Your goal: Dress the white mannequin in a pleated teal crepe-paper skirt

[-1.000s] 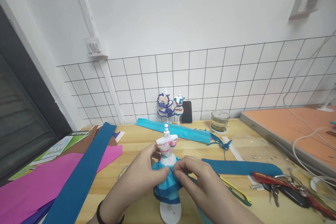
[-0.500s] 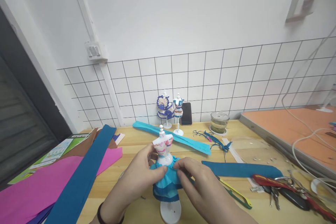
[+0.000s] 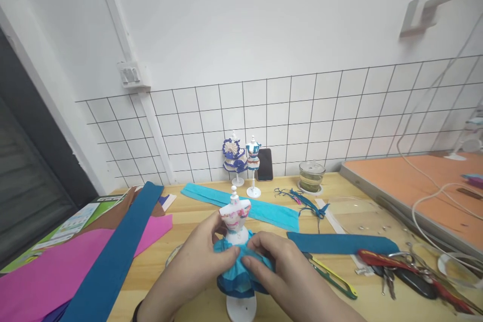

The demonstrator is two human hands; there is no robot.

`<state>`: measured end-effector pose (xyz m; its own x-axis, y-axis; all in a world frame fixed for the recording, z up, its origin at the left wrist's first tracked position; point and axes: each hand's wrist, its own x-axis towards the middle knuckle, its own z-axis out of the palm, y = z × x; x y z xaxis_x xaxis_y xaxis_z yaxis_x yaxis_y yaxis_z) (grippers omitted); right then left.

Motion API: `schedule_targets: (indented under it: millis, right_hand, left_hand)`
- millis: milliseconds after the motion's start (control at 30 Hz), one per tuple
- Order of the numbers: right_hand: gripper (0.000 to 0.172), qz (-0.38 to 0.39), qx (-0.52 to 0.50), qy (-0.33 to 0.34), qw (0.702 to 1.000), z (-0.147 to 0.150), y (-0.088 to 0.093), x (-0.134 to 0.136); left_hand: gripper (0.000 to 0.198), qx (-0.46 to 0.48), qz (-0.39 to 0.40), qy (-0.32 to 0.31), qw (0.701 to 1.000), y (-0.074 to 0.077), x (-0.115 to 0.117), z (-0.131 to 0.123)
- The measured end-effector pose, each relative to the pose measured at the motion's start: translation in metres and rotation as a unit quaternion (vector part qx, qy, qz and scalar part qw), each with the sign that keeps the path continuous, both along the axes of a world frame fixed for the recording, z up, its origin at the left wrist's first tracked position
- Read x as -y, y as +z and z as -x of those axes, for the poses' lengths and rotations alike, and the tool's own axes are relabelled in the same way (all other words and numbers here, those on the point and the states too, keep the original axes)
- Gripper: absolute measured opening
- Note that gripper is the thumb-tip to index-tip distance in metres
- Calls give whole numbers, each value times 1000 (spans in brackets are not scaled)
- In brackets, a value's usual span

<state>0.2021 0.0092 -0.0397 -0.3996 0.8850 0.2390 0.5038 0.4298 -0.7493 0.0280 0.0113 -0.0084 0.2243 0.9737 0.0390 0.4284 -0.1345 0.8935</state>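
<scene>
A small white dress form with pink marks on its chest stands upright on a round base in front of me. Around its waist is a gathered crepe-paper skirt, light blue with darker blue tiers. My left hand wraps the form's left side, its thumb pressing on the skirt's waist and its other fingers hidden behind. On the opposite side, my right hand pinches the skirt's gathers between thumb and fingers. Behind the form lies a light blue crepe-paper strip.
Two dressed miniature forms and a phone stand by the wall. A glass cup, dark blue strip, yellow-green cutter and keys are to the right. Pink paper and a dark blue strip lie left.
My right thumb has moved out onto the skirt's front, and the gathers there spread more to the right. My left hand keeps its hold. The view has shifted slightly.
</scene>
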Motion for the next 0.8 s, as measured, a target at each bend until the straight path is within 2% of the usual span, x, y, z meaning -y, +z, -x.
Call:
schedule_targets:
  millis: [167, 333, 500, 700, 800]
  right_hand:
    - [12, -4, 4, -7, 1000, -2, 1, 0]
    - [16, 23, -41, 41, 998, -3, 5, 2]
    - [19, 28, -57, 67, 996, -3, 6, 3]
    - [13, 29, -67, 45, 996, -3, 1, 2]
    - [11, 5, -65, 32, 997, -1, -2, 1]
  left_hand:
    - [56, -6, 5, -1, 1000, 0, 1, 1]
    - [52, -10, -1, -6, 1000, -3, 4, 4]
    - [59, -8, 9, -14, 1000, -1, 6, 5]
    - [61, 3, 6, -26, 1000, -2, 6, 7]
    - [61, -4, 23, -16, 1000, -1, 6, 7]
